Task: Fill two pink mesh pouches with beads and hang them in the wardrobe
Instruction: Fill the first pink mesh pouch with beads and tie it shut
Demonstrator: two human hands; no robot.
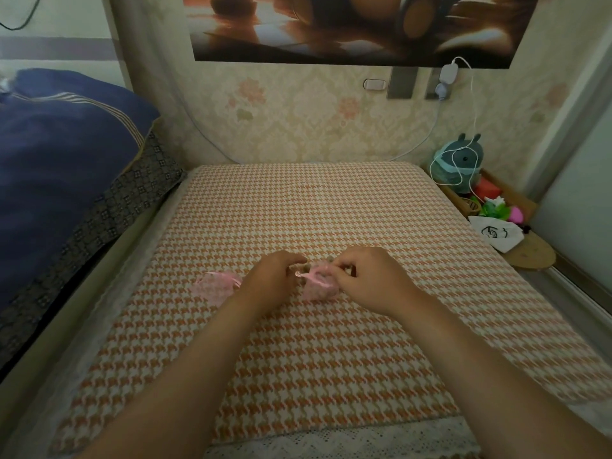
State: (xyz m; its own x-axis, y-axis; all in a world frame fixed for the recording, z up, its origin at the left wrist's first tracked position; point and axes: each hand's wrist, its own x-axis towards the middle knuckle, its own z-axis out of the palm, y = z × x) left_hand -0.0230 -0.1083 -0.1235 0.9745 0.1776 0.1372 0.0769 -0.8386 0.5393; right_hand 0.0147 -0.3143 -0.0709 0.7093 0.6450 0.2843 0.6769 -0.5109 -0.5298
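Two pink mesh pouches lie on an orange-and-white houndstooth cushion point(331, 207). One pink mesh pouch point(319, 288) sits between my hands. My left hand point(275, 276) pinches the pink ribbon at its mouth from the left. My right hand point(367, 279) pinches the same ribbon from the right. The other pink mesh pouch point(215, 286) rests flat on the cushion just left of my left wrist, untouched. I cannot make out any beads; whether the pouches hold any is unclear.
A blue duvet point(66, 154) is piled on the bed to the left. At the right, a wooden tray point(506, 197) holds a grey plush toy point(460, 160) and small colourful items, with a white drawstring bag point(496, 233) beside it. A white charger cable point(473, 104) hangs from the wall socket.
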